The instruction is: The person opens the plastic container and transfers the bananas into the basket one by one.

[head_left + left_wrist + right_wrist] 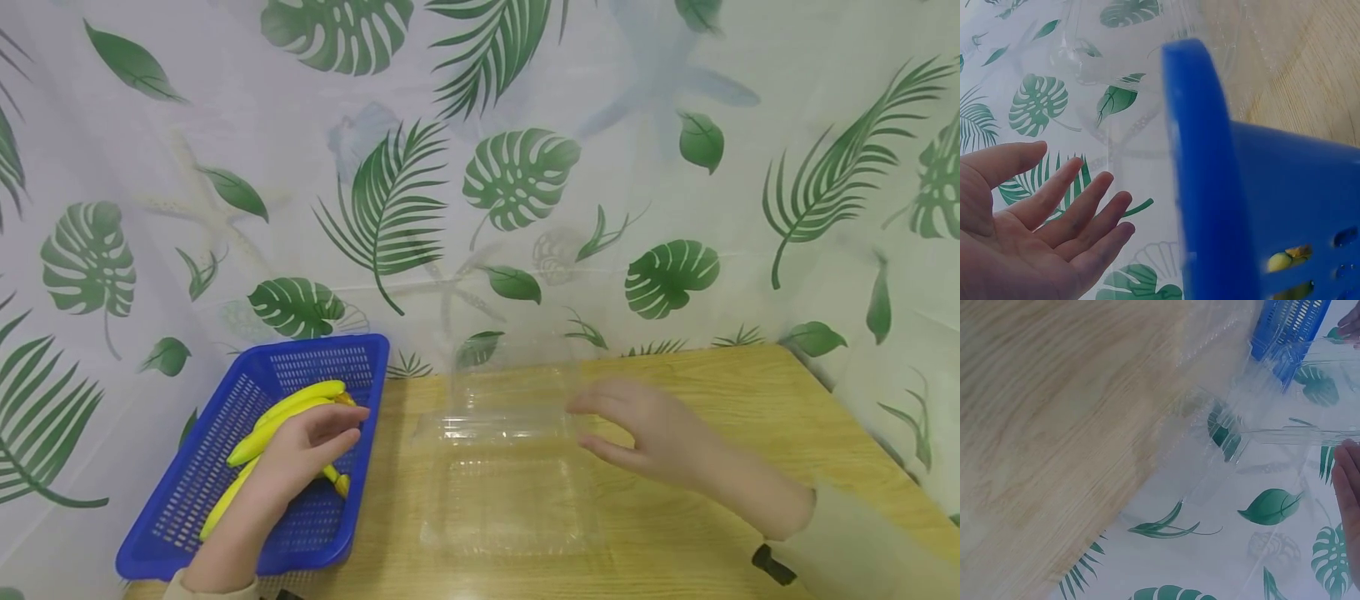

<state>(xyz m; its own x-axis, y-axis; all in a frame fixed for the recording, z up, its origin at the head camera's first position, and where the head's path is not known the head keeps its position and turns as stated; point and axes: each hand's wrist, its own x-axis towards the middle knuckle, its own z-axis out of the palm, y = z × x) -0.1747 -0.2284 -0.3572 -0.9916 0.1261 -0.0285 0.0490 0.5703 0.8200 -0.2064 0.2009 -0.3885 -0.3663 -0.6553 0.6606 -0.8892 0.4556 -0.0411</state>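
Observation:
A clear plastic clamshell box (pixel 517 500) stands in the middle of the wooden table, its lid (pixel 513 383) raised at the back. My right hand (pixel 652 425) is at the box's right side, fingertips right by the hinge edge, thumb and fingers apart. In the right wrist view, part of that hand (pixel 1349 500) shows beside the clear plastic. At the left, several yellow bananas (pixel 281 408) lie in a blue basket (pixel 364 462). Over them hovers my left hand (pixel 296 450), holding nothing; the left wrist view shows its fingers (pixel 1088 212) spread and relaxed beside the basket wall.
The wooden table (pixel 720 383) extends to the right of the box. Behind it hangs a white curtain (pixel 600 192) printed with green leaves, close to the basket's back and left sides.

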